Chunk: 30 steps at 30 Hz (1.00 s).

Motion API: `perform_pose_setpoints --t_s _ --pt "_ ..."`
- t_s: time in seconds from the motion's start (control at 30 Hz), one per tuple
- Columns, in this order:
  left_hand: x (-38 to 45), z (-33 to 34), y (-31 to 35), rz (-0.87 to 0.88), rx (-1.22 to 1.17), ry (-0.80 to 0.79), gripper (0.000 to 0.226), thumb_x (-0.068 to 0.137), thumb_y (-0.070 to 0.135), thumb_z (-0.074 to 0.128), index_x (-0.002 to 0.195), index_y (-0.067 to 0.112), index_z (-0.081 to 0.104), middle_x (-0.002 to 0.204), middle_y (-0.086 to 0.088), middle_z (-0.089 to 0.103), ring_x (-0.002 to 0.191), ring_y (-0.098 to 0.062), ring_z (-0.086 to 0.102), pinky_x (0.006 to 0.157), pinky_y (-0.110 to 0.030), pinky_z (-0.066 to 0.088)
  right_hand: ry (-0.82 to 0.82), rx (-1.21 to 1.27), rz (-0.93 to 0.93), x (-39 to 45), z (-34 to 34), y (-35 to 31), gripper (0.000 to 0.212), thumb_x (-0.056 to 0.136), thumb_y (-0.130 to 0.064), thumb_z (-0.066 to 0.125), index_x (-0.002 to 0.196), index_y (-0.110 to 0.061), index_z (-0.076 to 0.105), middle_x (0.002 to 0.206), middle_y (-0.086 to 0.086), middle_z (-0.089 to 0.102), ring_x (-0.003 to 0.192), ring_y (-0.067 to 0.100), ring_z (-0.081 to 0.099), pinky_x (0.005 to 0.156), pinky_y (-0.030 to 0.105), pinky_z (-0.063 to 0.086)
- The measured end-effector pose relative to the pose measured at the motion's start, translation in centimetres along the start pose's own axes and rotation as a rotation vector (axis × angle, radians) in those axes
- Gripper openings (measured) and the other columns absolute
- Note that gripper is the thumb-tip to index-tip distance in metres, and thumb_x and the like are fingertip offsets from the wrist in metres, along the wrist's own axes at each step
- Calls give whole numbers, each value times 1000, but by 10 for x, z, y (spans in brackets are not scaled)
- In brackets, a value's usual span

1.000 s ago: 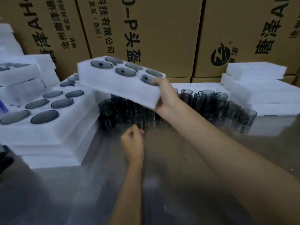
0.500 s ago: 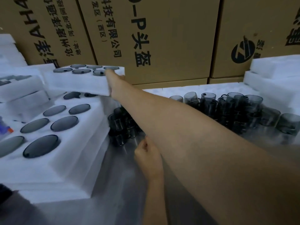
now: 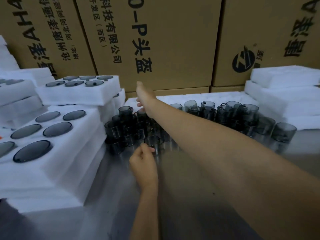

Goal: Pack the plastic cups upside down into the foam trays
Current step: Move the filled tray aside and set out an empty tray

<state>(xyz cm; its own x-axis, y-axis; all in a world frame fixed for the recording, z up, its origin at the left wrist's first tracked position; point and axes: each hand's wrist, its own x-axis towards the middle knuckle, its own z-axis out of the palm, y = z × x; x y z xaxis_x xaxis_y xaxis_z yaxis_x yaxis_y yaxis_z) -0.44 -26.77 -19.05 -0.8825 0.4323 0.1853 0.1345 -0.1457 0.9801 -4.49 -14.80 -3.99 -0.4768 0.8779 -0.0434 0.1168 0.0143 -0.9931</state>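
The left hand [image 3: 144, 163] pinches one smoky plastic cup [image 3: 153, 144] at the near edge of the left cluster of cups [image 3: 128, 129] on the tabletop [image 3: 190, 196], its fingers curled around the cup's near wall. The right hand [image 3: 144, 97] reaches far across, over the cups, toward an empty foam tray [image 3: 199, 98] lying flat behind them; its fingers look loosely extended and hold nothing that can be seen.

The step in hand appears to be taking a fresh tray and lifting the next cup. To do it well, the person should probably draw the empty tray near, over or around the cups without knocking them, then turn the pinched cup mouth-down and seat it squarely in a pocket so its base sits flush, like those in the filled tray [image 3: 45, 135] at the near left and the stacked filled tray [image 3: 81, 89] beyond it.

The right fingertips are foreshortened and partly hidden by the wrist, so whether they touch the foam cannot be told. The pinched cup is blurred. A second cluster [image 3: 242, 116] at the far right overlaps itself, so its count is unclear. Foam slabs [image 3: 284, 94] at right are cut off by the frame, and cardboard boxes [image 3: 164, 40] fill the background.
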Motion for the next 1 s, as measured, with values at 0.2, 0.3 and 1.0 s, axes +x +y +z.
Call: perform_pose_setpoints --t_s 0.2,0.3,1.0 --pt "-34 20 6 275 161 -61 44 101 22 51 59 14 62 46 15 53 45 -4 47 45 -17 29 359 -46 -296 -31 -108 23 25 102 -27 38 105 -13 58 83 -1 56 78 21 53 70 34 40" --pt "-59 33 7 345 211 -206 43 100 21 53 60 4 57 42 9 42 42 -10 37 45 -23 23 477 -247 -382 -49 -170 38 18 103 -29 38 101 -22 54 81 -9 58 69 9 56 64 29 40" --pt "-107 153 2 248 531 -681 40 90 30 56 66 0 67 56 -9 65 61 -25 65 62 -34 49 484 -1221 165 -67 -459 117 74 98 -38 54 160 -26 15 166 11 14 153 36 6 119 52 16"
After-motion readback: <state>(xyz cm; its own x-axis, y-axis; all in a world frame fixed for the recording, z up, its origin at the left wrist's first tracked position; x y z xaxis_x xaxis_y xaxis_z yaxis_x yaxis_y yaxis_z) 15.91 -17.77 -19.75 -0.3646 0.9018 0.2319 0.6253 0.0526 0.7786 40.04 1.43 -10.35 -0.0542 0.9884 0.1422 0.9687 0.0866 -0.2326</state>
